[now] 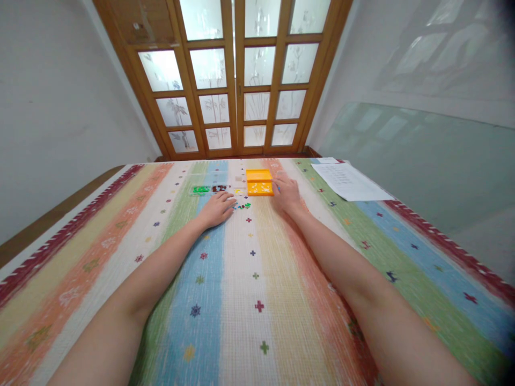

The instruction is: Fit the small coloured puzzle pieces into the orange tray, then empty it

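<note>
An orange box [259, 182] stands far out on the striped cloth [249, 279], with small pale pieces inside. My right hand [286, 194] rests against its right side, fingers curled toward the box; what they hold, if anything, is hidden. My left hand [217, 208] lies palm down on the cloth, fingers stretched toward a small scatter of coloured beads [243, 205]. Left of the box sits a clear tray [209, 189] holding green and dark red pieces.
A white sheet of paper [349, 181] lies at the far right of the cloth. Wooden doors with frosted panes [237, 80] stand behind the table. A glass panel [422, 161] leans along the right wall.
</note>
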The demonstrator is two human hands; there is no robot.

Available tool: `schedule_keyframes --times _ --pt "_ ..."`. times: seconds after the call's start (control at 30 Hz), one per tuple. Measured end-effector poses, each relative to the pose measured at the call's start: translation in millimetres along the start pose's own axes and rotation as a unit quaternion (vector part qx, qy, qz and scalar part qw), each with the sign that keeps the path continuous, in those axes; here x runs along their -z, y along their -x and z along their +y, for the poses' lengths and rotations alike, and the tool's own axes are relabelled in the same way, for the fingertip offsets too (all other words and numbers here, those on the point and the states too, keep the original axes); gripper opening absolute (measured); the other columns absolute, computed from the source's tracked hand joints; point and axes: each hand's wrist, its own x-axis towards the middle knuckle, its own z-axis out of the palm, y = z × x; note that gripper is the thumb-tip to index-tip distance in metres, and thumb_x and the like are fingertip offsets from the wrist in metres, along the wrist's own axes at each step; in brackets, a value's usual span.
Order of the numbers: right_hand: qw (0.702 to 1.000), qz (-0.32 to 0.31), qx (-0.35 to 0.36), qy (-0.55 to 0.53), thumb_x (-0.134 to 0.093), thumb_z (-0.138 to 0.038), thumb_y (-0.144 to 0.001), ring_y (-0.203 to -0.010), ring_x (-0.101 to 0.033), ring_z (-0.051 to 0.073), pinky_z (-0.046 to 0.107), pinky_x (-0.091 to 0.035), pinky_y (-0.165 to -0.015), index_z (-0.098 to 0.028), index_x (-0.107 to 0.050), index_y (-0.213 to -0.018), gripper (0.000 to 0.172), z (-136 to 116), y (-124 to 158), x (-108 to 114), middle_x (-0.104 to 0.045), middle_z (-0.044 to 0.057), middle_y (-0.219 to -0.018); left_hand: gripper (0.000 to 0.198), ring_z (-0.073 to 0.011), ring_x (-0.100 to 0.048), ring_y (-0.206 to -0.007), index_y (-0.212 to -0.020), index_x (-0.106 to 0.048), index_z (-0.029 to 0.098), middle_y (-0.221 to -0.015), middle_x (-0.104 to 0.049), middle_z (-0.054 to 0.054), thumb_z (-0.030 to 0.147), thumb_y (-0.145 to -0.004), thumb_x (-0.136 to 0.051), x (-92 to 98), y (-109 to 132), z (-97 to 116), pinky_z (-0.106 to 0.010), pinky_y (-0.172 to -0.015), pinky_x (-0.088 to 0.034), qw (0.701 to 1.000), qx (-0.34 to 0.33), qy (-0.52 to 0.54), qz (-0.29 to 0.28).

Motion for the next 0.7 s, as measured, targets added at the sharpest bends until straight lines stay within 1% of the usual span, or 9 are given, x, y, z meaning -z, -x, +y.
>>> schedule_keyframes --times 0.07,0.17,0.23,0.3,0.4,0.5,0.6,0.7 --pt "0.998 0.031 -0.059 0.010 -0.042 -0.025 -0.105 -0.113 -0.064 0.031 0.046 -0.042 -0.098 -0.018 -0.077 -0.119 0.038 18.7 -3.2 1.2 -0.075 0.015 -0.123 0.039 -0.0303 -0.047 -0.143 -0.139 -0.065 0.024 -0.149 -0.059 -0.011 0.033 -0.104 -0.050 1.6 -1.5 7.3 -0.055 -0.125 -0.035 1.000 -0.011 0.002 -0.009" --pt "0.992 0.027 -0.121 0.026 -0.039 -0.027 -0.104 -0.105 -0.066 0.032 0.046 -0.044 -0.092 -0.019 -0.078 -0.110 0.040 35.1 -2.5 0.3 -0.077 0.016 -0.113 0.039 -0.0291 -0.047 -0.143 -0.139 -0.065 0.025 -0.149 -0.059 -0.010 0.033 -0.104 -0.049 2.8 -3.1 15.1 -0.052 -0.125 -0.036 1.000 -0.020 0.006 -0.016" --pt "0.990 0.018 -0.135 0.032 -0.041 -0.027 -0.103 -0.101 -0.066 0.032 0.045 -0.044 -0.090 -0.019 -0.079 -0.107 0.039 38.7 -0.5 -1.6 -0.077 0.016 -0.109 0.039 -0.0288 -0.046 -0.144 -0.140 -0.064 0.024 -0.149 -0.059 -0.010 0.033 -0.105 -0.048 2.5 -3.7 17.8 -0.051 -0.126 -0.035 0.999 -0.024 0.008 -0.021" --pt "0.991 0.017 -0.128 0.034 -0.044 -0.026 -0.102 -0.101 -0.065 0.031 0.045 -0.044 -0.090 -0.019 -0.079 -0.108 0.036 37.5 0.8 -3.7 -0.077 0.016 -0.110 0.040 -0.0287 -0.047 -0.143 -0.140 -0.064 0.023 -0.148 -0.060 -0.010 0.034 -0.105 -0.047 1.5 -4.2 18.5 -0.050 -0.126 -0.035 0.999 -0.030 0.007 -0.027" --pt "0.995 0.013 -0.092 0.022 -0.047 -0.024 -0.103 -0.105 -0.064 0.030 0.043 -0.044 -0.093 -0.016 -0.079 -0.112 0.034 28.7 0.6 -6.8 -0.076 0.016 -0.116 0.040 -0.0285 -0.050 -0.140 -0.138 -0.066 0.021 -0.146 -0.062 -0.011 0.034 -0.105 -0.047 0.2 -4.4 17.2 -0.048 -0.126 -0.036 0.999 -0.028 0.003 -0.034" --pt "0.999 -0.013 -0.029 -0.007 -0.047 -0.023 -0.103 -0.112 -0.064 0.029 0.043 -0.044 -0.100 -0.017 -0.078 -0.114 0.034 12.0 0.5 -9.3 -0.075 0.015 -0.120 0.038 -0.0288 -0.051 -0.138 -0.135 -0.068 0.021 -0.143 -0.064 -0.011 0.033 -0.105 -0.047 0.3 -4.0 15.1 -0.049 -0.124 -0.037 0.999 -0.018 0.001 -0.036" --pt "0.996 -0.057 0.050 -0.036 -0.050 -0.024 -0.103 -0.114 -0.064 0.029 0.044 -0.045 -0.102 -0.019 -0.079 -0.114 0.031 -11.9 3.3 -9.1 -0.075 0.013 -0.121 0.037 -0.0288 -0.052 -0.136 -0.133 -0.069 0.023 -0.141 -0.065 -0.010 0.033 -0.105 -0.047 0.7 -3.7 13.9 -0.049 -0.123 -0.038 0.999 -0.017 0.002 -0.035" --pt "0.977 -0.130 0.155 -0.067 -0.053 -0.025 -0.103 -0.115 -0.065 0.028 0.043 -0.044 -0.104 -0.020 -0.079 -0.116 0.030 -38.2 9.0 -5.7 -0.076 0.012 -0.119 0.037 -0.0287 -0.053 -0.135 -0.132 -0.070 0.023 -0.139 -0.066 -0.009 0.033 -0.104 -0.048 0.1 -3.8 13.1 -0.049 -0.123 -0.039 0.999 -0.020 0.003 -0.033"
